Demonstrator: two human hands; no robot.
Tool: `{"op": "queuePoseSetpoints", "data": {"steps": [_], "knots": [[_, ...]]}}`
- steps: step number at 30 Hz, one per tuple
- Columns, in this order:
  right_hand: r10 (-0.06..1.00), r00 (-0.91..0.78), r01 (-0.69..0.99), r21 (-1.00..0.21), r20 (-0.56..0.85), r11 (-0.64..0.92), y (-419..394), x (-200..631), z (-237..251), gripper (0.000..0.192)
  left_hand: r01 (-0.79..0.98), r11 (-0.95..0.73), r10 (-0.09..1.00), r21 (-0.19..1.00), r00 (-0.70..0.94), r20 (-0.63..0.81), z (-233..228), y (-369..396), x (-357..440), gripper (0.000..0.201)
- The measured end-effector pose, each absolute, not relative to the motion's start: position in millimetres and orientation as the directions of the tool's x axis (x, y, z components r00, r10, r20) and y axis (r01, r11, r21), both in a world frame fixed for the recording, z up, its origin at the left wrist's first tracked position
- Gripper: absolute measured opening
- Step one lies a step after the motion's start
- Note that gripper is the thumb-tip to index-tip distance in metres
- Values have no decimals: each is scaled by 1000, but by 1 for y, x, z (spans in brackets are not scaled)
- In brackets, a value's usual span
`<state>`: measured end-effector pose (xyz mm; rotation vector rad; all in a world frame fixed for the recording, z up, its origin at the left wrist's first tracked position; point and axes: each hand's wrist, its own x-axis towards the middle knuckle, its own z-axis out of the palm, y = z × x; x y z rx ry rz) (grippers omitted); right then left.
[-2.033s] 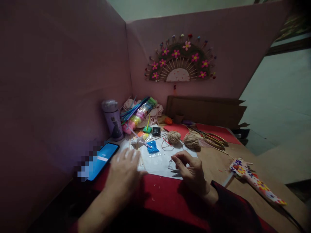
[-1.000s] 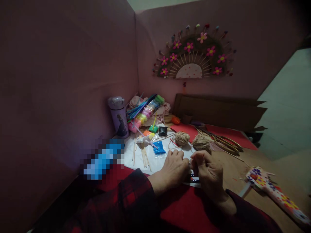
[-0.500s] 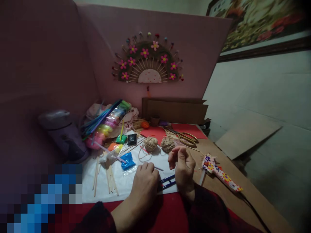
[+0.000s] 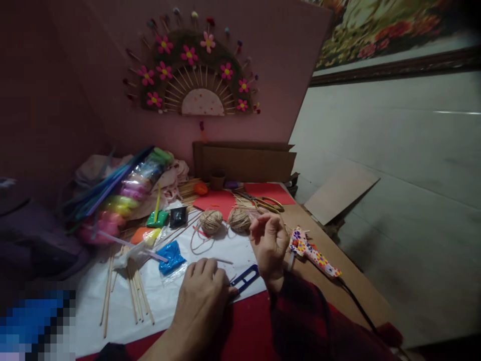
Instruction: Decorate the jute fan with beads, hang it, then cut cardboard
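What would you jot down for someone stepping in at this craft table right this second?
Left hand: palm down on the white paper sheet, fingers beside the small blue-handled thread snips.
Right hand: raised, fingers pinched; what they hold is too small to tell.
Nearby: two balls of tan jute twine, loose bamboo sticks, blue clay packet, flower-patterned glue gun at right.
Done: materials laid out.
Left: nothing on the sheet looks assembled yet.

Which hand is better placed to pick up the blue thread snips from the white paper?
Probably the left hand: it rests on the white paper, its fingers right beside the blue thread snips. The right hand is raised above them, fingers curled.
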<state>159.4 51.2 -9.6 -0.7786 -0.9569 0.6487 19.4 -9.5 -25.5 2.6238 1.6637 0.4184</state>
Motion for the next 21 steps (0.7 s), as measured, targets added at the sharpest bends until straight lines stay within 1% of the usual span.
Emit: {"op": "queuePoseSetpoints", "data": {"steps": [3, 6, 10, 12, 14, 16, 17, 19, 21], "knots": [[775, 404, -100, -818, 486, 566, 45, 158, -8, 33, 887, -434, 891, 154, 398, 219, -25, -9, 20, 17], [774, 363, -58, -817, 518, 574, 37, 155, -7, 34, 873, -451, 889, 185, 420, 184, -23, -10, 20, 21], [770, 342, -52, -807, 539, 588, 30, 154, -5, 34, 852, -477, 878, 218, 449, 166, -21, -14, 21, 16], [786, 329, -55, -820, 524, 570, 28, 154, -6, 35, 825, -504, 863, 257, 471, 184, -22, -15, 21, 14], [802, 299, -16, -838, 516, 545, 27, 155, -9, 34, 798, -531, 846, 284, 482, 226, -26, -14, 20, 11], [795, 211, 130, -822, 569, 554, 27, 156, -11, 30, 800, -528, 841, 285, 447, 306, -30, -10, 16, 12], [775, 131, 240, -778, 618, 580, 27, 156, -11, 28, 808, -518, 837, 282, 411, 361, -31, -6, 13, 14], [718, -80, 449, -618, 692, 645, 29, 156, -11, 24, 817, -502, 805, 283, 322, 499, -30, 3, 6, 15], [682, -282, 576, -449, 675, 683, 31, 155, -12, 22, 805, -512, 745, 299, 244, 620, -24, 12, -3, 15]]}}
